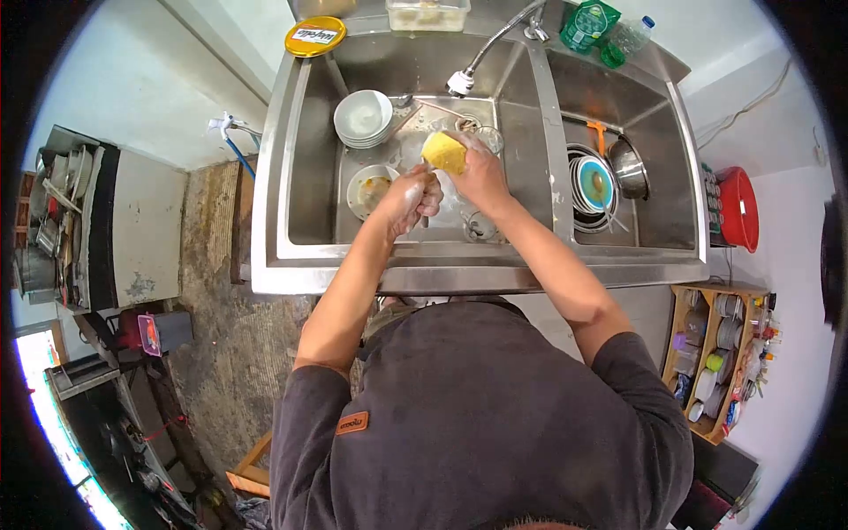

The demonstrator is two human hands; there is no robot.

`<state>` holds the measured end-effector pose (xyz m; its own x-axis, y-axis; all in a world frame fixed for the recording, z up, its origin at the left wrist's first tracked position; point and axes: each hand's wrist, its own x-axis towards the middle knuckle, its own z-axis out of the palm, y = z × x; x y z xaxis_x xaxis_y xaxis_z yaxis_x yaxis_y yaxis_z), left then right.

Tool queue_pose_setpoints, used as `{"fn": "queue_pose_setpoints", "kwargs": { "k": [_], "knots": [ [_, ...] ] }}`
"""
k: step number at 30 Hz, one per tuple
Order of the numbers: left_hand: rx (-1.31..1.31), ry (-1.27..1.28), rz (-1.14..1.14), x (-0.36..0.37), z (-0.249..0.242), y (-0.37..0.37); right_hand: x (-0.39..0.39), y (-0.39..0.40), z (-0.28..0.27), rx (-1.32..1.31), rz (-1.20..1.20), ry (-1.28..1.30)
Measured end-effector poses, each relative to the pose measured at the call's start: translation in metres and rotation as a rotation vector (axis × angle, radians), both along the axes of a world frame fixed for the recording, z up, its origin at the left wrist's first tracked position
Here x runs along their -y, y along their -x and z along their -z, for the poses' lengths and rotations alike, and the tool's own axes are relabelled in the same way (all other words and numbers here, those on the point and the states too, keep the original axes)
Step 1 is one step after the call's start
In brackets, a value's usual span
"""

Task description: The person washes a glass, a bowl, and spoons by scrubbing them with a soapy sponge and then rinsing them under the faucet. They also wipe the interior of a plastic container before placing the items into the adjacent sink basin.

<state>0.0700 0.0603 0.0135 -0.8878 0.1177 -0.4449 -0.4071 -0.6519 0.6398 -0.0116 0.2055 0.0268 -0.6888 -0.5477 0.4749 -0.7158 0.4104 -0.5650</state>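
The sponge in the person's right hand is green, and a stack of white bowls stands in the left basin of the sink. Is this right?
Not quite. The head view shows that the sponge in the right hand is yellow, not green. The rest holds: the stack of white bowls stands in the left basin of the sink.

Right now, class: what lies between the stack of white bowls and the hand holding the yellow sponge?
In the head view, only bare wet sink floor separates the white bowls from the right hand gripping the sponge.
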Motion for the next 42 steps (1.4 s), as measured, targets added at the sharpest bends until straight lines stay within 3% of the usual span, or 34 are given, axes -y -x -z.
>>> {"fn": "queue_pose_setpoints", "kwargs": {
  "k": [3,6,8,9,10,12,15,18,22,25,27,31,33,38,40,42],
  "knots": [
    [0.079,0.165,0.011,-0.003,-0.002,-0.003,0.008,-0.003,0.008,0.017,0.021,-0.054],
    [0.088,0.301,-0.004,-0.002,-0.012,-0.016,0.011,-0.006,0.006,0.028,-0.131,-0.099],
    [0.079,0.283,-0.083,-0.009,-0.022,-0.019,0.011,0.009,0.002,-0.041,-0.026,-0.212],
    [0.069,0.263,-0.162,-0.011,-0.025,-0.021,0.015,0.010,0.005,-0.071,0.030,-0.148],
    [0.065,0.269,-0.161,-0.004,-0.018,-0.020,0.015,0.006,0.007,-0.074,0.033,-0.142],
    [-0.003,0.342,0.054,0.015,-0.004,-0.018,0.013,-0.006,0.004,-0.043,-0.174,-0.077],
    [-0.020,0.341,-0.059,0.003,-0.017,-0.022,0.010,0.010,-0.011,-0.055,-0.016,-0.186],
    [-0.023,0.374,0.083,0.017,-0.018,-0.018,0.013,-0.009,-0.008,-0.066,-0.156,-0.046],
    [-0.008,0.307,0.022,0.009,-0.013,-0.020,0.013,0.008,-0.010,-0.100,-0.040,-0.100],
    [-0.052,0.223,0.095,0.014,-0.002,-0.012,0.011,0.011,0.001,-0.176,-0.103,-0.044],
    [0.037,0.242,-0.030,-0.002,-0.029,-0.021,0.009,0.015,-0.003,-0.184,0.000,-0.079],
    [0.014,0.197,0.092,0.008,-0.007,-0.012,0.012,-0.001,-0.012,-0.119,-0.181,-0.053],
    [0.027,0.276,0.038,0.004,-0.028,-0.019,0.008,0.009,-0.015,-0.119,-0.121,-0.098],
    [0.036,0.297,0.094,0.015,-0.019,-0.015,0.013,-0.002,-0.006,-0.126,-0.124,-0.084],
    [0.027,0.340,0.099,0.015,-0.020,-0.014,0.007,0.012,-0.010,0.018,-0.123,-0.219],
    [0.058,0.307,0.025,0.011,-0.020,-0.016,0.011,0.038,0.012,0.004,-0.065,-0.168]
  ]
}}
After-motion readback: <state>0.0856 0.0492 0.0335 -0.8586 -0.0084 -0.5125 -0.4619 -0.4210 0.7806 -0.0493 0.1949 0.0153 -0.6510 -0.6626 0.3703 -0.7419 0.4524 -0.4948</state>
